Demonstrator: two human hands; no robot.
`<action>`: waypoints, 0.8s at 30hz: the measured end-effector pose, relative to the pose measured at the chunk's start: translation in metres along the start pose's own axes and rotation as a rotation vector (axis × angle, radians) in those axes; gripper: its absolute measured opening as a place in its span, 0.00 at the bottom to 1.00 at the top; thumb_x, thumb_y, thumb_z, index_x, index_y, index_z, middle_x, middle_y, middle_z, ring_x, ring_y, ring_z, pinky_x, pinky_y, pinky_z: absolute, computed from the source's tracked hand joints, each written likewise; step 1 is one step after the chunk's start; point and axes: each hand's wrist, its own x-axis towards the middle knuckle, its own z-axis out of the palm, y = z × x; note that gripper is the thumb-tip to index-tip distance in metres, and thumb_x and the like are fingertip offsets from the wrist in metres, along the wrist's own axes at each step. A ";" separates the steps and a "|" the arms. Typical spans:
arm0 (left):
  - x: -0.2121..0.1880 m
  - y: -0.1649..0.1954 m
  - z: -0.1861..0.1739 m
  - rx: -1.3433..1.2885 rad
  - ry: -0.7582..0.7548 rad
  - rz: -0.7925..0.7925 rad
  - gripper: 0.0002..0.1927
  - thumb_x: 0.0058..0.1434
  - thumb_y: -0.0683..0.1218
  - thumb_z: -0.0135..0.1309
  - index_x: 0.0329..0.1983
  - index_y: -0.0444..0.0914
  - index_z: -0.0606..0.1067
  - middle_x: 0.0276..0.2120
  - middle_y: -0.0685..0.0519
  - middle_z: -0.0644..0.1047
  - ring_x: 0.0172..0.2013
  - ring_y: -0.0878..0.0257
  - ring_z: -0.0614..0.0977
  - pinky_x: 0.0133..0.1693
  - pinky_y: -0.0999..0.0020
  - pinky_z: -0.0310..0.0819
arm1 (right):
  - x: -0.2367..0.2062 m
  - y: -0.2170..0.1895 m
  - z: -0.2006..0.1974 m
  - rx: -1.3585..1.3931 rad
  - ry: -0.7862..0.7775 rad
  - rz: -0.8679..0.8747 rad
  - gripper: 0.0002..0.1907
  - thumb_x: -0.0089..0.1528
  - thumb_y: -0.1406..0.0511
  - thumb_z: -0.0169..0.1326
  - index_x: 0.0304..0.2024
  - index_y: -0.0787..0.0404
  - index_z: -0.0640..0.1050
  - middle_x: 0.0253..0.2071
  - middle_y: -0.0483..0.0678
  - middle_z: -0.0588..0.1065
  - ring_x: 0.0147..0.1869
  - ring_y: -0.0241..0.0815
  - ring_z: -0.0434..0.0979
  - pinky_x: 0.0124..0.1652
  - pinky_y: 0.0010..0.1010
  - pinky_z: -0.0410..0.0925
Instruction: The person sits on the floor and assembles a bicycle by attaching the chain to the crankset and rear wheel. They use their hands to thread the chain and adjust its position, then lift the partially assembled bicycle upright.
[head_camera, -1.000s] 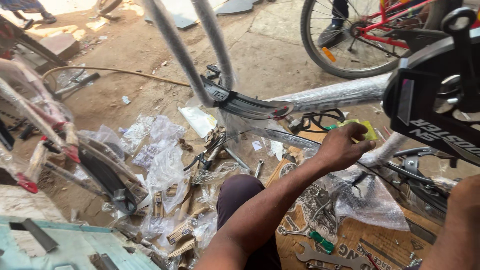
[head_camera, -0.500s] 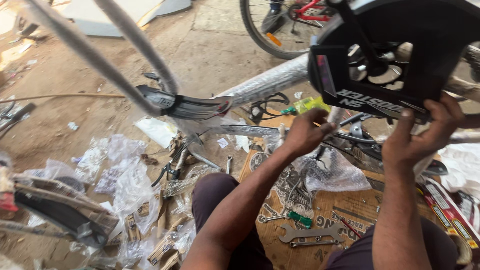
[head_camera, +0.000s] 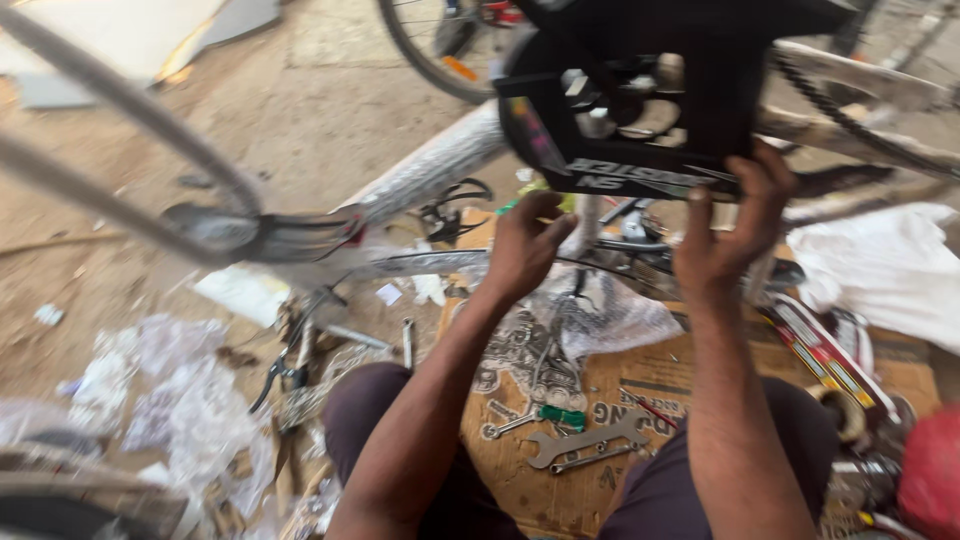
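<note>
A black chain guard (head_camera: 650, 110) on a bicycle hangs in front of me at the top centre. My right hand (head_camera: 725, 235) grips its lower edge from below, thumb on the front face. My left hand (head_camera: 525, 245) is closed around a small green and yellow tool (head_camera: 530, 195), raised just under the guard's left corner. A grey wrapped frame tube (head_camera: 430, 170) runs left from the guard. The bicycle chain (head_camera: 850, 115) shows at the upper right.
Spanners (head_camera: 585, 445) and a green-handled tool (head_camera: 560, 415) lie on cardboard (head_camera: 640, 385) between my knees. Crumpled clear plastic (head_camera: 170, 390) and metal parts litter the dirt at left. White cloth (head_camera: 880, 265) lies at right, and another bicycle wheel (head_camera: 440, 50) stands behind.
The view has swung right and closer to the guard. My right hand has closed on the guard's lower edge. My left hand with the tool has stayed under its left corner.
</note>
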 end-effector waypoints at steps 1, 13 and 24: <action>-0.001 0.001 0.000 0.006 -0.030 -0.012 0.23 0.63 0.48 0.61 0.55 0.28 0.75 0.43 0.43 0.82 0.43 0.56 0.85 0.45 0.63 0.80 | 0.000 -0.001 0.000 0.001 -0.002 0.006 0.19 0.69 0.71 0.57 0.62 0.63 0.70 0.64 0.57 0.66 0.71 0.51 0.67 0.67 0.45 0.65; -0.006 0.014 -0.014 0.205 0.034 0.206 0.13 0.67 0.43 0.59 0.51 0.32 0.75 0.42 0.46 0.79 0.39 0.60 0.84 0.41 0.67 0.84 | -0.003 0.002 0.006 -0.035 0.037 0.009 0.23 0.66 0.75 0.57 0.63 0.62 0.70 0.69 0.55 0.65 0.76 0.51 0.66 0.70 0.42 0.68; 0.017 0.023 -0.085 0.656 0.507 0.665 0.21 0.65 0.43 0.65 0.57 0.34 0.71 0.49 0.43 0.77 0.50 0.52 0.80 0.50 0.56 0.77 | 0.069 0.046 -0.043 -0.058 0.118 0.249 0.01 0.71 0.68 0.56 0.43 0.58 0.78 0.42 0.48 0.76 0.45 0.40 0.76 0.48 0.36 0.72</action>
